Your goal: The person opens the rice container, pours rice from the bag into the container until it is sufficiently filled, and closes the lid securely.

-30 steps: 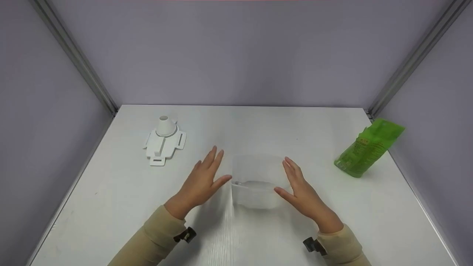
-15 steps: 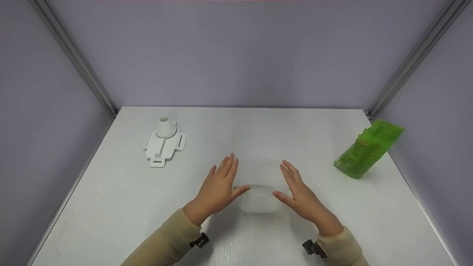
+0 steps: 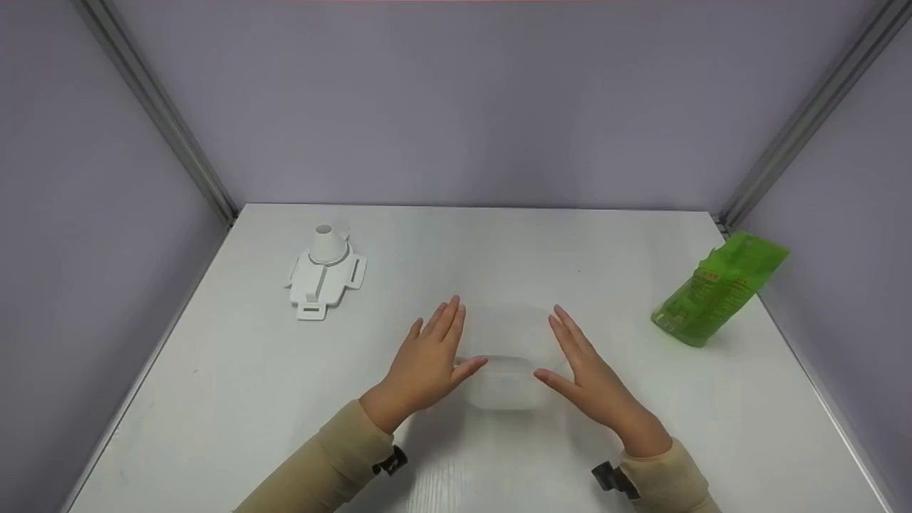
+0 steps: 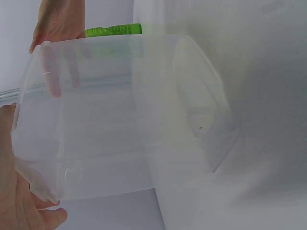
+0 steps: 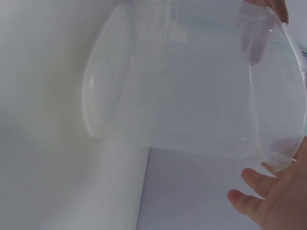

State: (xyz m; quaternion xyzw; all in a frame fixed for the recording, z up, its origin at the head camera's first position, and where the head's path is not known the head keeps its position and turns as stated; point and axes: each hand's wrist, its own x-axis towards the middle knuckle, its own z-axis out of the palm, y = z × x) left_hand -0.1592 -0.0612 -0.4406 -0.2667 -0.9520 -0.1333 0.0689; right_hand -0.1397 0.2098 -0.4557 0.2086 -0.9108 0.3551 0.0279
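Pressing in from both sides, the left hand [image 3: 427,360] and the right hand [image 3: 588,374] lay flat against the walls of a clear tub [image 3: 507,356], with straight fingers and each thumb spread toward the near rim. Neither hand curled around anything; the palms simply touched the plastic. The left wrist view showed the tub [image 4: 120,120] close up, the left thumb [image 4: 33,218] at its lower edge and the right fingers [image 4: 57,24] visible through the far wall. From the right wrist camera the tub [image 5: 192,86] filled the picture, with the right hand [image 5: 273,196] at its near corner and the other hand's fingertips [image 5: 276,7] at the top. Whether the tub rested on the table [image 3: 235,399] or hung just above it could not be told. Beige sleeves [image 3: 328,463] covered both forearms behind the tub. Well to the tub's left and farther back lay a flat white holder [image 3: 324,274] with a small cone standing on it. Well to the tub's right a green pouch [image 3: 716,288] leaned at the table's edge.
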